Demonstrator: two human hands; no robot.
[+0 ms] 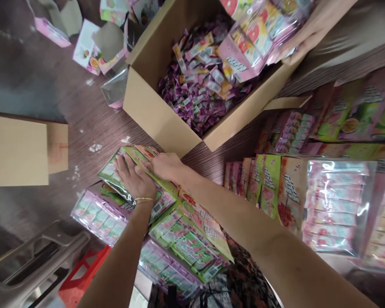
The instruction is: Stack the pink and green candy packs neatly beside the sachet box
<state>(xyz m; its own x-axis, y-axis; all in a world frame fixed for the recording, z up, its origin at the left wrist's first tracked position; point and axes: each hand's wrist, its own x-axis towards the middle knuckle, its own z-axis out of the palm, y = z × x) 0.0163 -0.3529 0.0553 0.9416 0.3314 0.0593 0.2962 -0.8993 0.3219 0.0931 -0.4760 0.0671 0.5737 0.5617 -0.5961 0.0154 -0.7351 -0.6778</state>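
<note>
Obs: left hand point(133, 179) flat, fingers spread, pressing the top green packet point(109, 171) of a stack on the tabletop point(83, 115); right hand point(163, 164) fingers curled beside it, grip unclear; risk: glossy packets slide, stack fans out under uneven pressure.

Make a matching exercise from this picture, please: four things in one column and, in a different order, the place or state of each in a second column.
Things
1. left hand
2. other person's hand
3. cardboard box
4. clear bag of pink sachets

Places or states
a. full of small purple sweets
b. lies at the right, next to a row of green and pink packets
c. holds pink packets over the box
d. rests flat on a green packet

Pairs: 1-d, 2-c, 3-a, 4-b
</note>
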